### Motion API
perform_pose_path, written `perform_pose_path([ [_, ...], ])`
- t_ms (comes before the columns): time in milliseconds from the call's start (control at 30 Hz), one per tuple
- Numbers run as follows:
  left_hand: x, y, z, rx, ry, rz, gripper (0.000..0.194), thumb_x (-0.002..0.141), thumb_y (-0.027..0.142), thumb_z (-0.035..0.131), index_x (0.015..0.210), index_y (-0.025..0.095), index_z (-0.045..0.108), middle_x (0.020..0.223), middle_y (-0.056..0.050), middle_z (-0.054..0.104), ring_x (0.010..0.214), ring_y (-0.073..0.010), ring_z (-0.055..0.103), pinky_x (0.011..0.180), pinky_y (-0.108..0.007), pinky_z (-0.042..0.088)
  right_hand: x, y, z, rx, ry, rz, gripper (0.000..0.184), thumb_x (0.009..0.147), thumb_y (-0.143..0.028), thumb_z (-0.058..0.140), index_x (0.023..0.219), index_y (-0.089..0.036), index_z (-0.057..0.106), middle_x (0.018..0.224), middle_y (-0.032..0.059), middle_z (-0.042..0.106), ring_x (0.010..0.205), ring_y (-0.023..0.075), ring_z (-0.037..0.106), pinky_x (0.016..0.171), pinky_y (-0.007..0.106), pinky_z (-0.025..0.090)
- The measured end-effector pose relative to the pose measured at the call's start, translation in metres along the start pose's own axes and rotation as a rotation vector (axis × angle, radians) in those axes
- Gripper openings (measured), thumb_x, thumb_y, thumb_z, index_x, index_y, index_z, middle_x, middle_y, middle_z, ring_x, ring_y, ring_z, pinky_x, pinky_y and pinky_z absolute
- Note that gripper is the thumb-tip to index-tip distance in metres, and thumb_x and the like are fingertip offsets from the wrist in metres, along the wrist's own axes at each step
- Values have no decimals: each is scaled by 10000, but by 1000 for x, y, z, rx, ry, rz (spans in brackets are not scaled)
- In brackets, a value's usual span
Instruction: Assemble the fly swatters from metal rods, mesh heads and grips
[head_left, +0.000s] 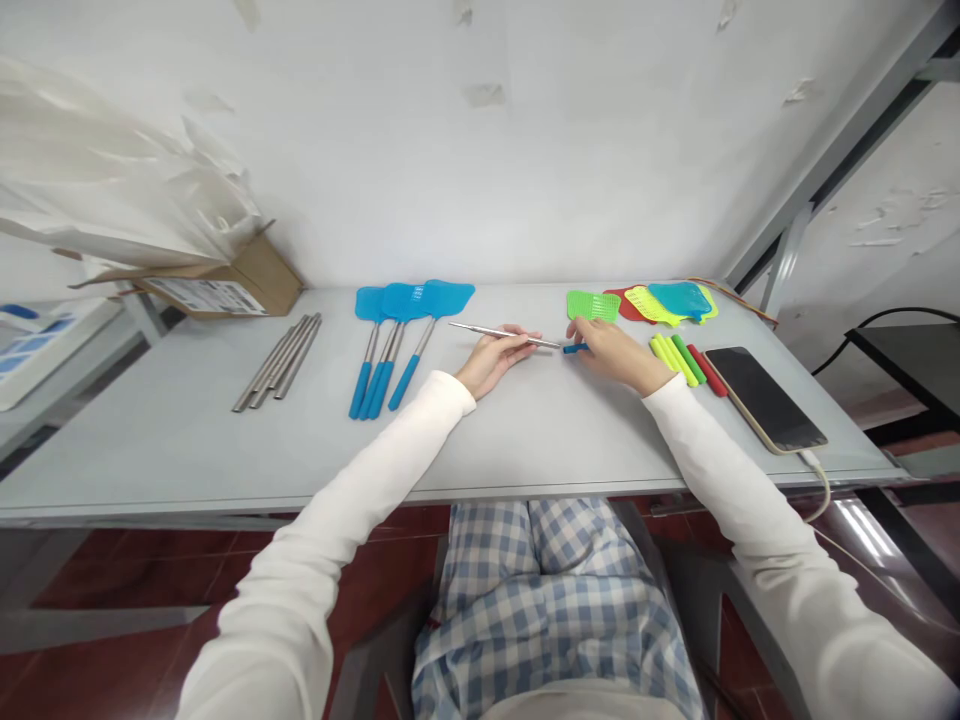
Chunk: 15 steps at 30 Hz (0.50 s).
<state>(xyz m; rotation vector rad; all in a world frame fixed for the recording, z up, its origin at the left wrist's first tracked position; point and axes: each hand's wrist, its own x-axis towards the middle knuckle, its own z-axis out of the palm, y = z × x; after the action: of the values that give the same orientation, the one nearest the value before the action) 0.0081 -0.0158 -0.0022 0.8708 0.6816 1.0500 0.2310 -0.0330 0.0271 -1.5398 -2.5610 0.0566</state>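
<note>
- Currently, the left hand (496, 361) pinches one metal rod (480, 330)
- The right hand (609, 350) holds one blue grip (574, 349) just beside the rod's end
- On the table (517, 440): four blue swatter handles (382, 390), one phone (766, 398)

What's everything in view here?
Table: one, grey, centre
Wall: one, white, behind
Box: one, brown, left
Loose rods: several, silver, left
Swatters: about four, blue, centre left
Held rod: one, silver, centre
Held tube: one, blue, centre
Swatter heads: several, green, red, yellow, blue, back right
Loose tubes: four, yellow, green, red, right
Phone: one, black-screened, right
Cable: one, white, right
Sleeves: two, white, foreground
Trousers: one, checked, below
Left hand, right hand: two, bare, centre
</note>
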Motion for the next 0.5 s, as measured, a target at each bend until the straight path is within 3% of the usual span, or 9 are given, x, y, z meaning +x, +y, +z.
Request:
perform_pose_path([
  [167,-1,0,0,-79,71,11,71,775,57,650,762,118,615,886,-75,730,1032,-167,685,1051,-328,458,4,9,10,-13,37,20,198,883,-182,539,1037,-140,657,1062,146,675,1014,293,585,867,391,412],
  [500,0,2,2,-83,97,7,85,818,52,604,785,129,593,911,-86,730,1012,-145,688,1041,-301,468,6,4,7,9,214,-24,198,911,-172,485,1031,-172,642,985,107,687,939,277,586,820,375,372],
])
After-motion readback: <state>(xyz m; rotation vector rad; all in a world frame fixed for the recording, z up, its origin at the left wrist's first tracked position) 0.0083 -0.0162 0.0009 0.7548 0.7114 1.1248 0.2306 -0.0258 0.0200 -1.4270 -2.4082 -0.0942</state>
